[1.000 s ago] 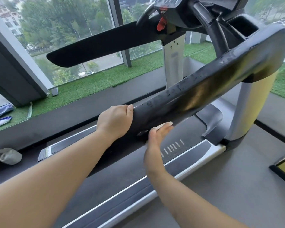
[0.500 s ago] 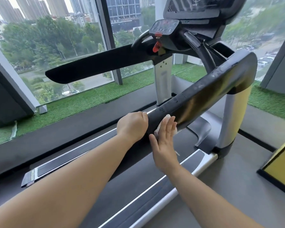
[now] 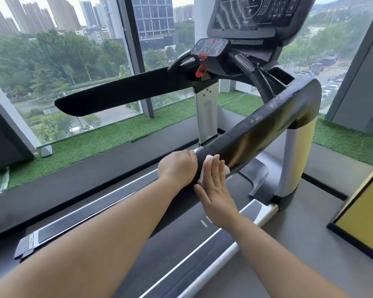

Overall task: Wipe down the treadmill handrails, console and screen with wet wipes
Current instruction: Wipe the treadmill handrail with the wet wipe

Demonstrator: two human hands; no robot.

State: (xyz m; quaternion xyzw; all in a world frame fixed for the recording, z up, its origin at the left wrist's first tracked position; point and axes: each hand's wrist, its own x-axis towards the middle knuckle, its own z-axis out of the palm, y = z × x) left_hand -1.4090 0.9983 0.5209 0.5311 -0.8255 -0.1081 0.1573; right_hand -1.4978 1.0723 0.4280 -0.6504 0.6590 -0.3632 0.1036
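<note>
The treadmill's black right handrail [image 3: 258, 127] slopes from its upper bend down toward me. My left hand [image 3: 178, 166] grips the rail's near end, fingers curled over its top. My right hand [image 3: 213, 186] lies flat with straight fingers and presses a white wet wipe [image 3: 207, 166] against the rail's outer side. The wipe shows at my fingertips and beside my palm. The left handrail [image 3: 121, 93] reaches out on the far side. The console [image 3: 210, 48] with a red safety clip [image 3: 200, 70] sits below the dark screen [image 3: 256, 11].
The belt and deck [image 3: 121, 203] run under my arms. A silver upright [image 3: 293, 160] carries the right rail. A yellow panel with a black frame [image 3: 362, 211] stands at the right. Green turf [image 3: 91, 140] and big windows [image 3: 52, 61] lie behind the treadmill.
Both hands slid a little up the right rail. My right hand moved from under the rail to lie flat on its side over the wipe. The camera tilted up to show the screen.
</note>
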